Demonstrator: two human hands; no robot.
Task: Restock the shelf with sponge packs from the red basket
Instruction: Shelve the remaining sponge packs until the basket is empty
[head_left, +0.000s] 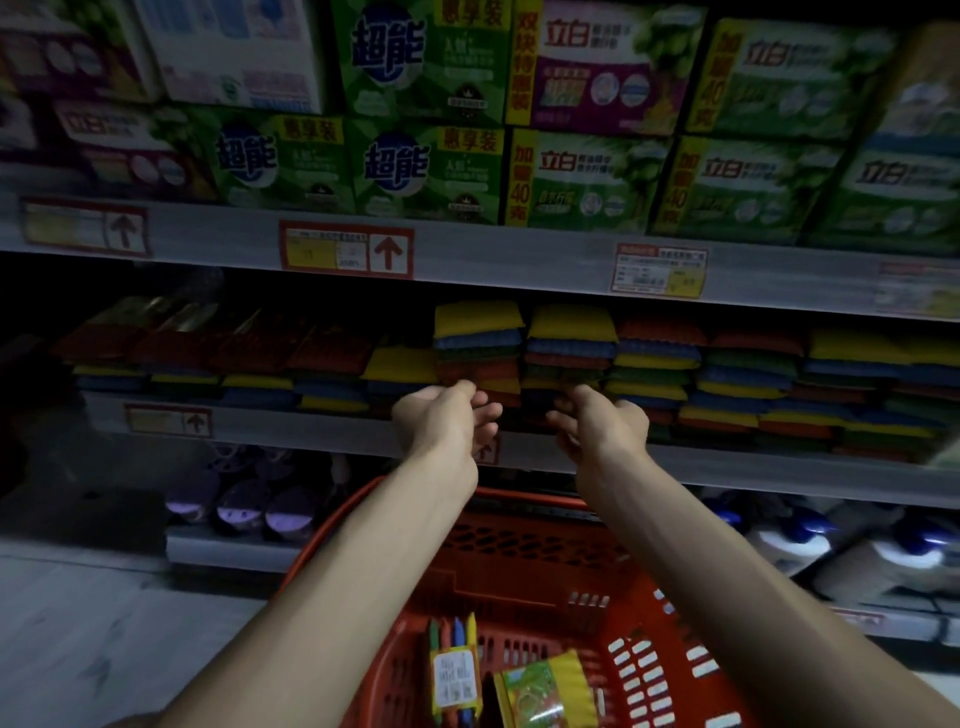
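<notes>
Head view: both arms reach forward over the basket to the middle shelf. The left hand (447, 415) and right hand (602, 426) sit side by side at the front of the stacked sponge packs (478, 353), knuckles up and fingers curled. The left fingertips (465, 387) meet the lower packs of the tallest stack. Dim light and blur hide whether either hand pinches a pack edge or merely nudges the pile, so the grasp cannot be told for either.

The packs lie flat in multicoloured piles along the shelf (311, 431). The piles are lower toward the left and fuller toward the right. Below the forearms stands the red basket (649, 597), holding a pack with a white label (454, 670) and, just beside it, a yellow-and-green pack (545, 691).

Step in hand, by judgement: seating or squaring a pack on the central stacks. The next move would call for drawing both hands clear without dragging the pile forward, then reaching down into the basket for another pack.

Above, green boxes (426, 166) fill the upper tier behind red-framed price tags (347, 252). Purple items (244, 509) sit on the tier below.
</notes>
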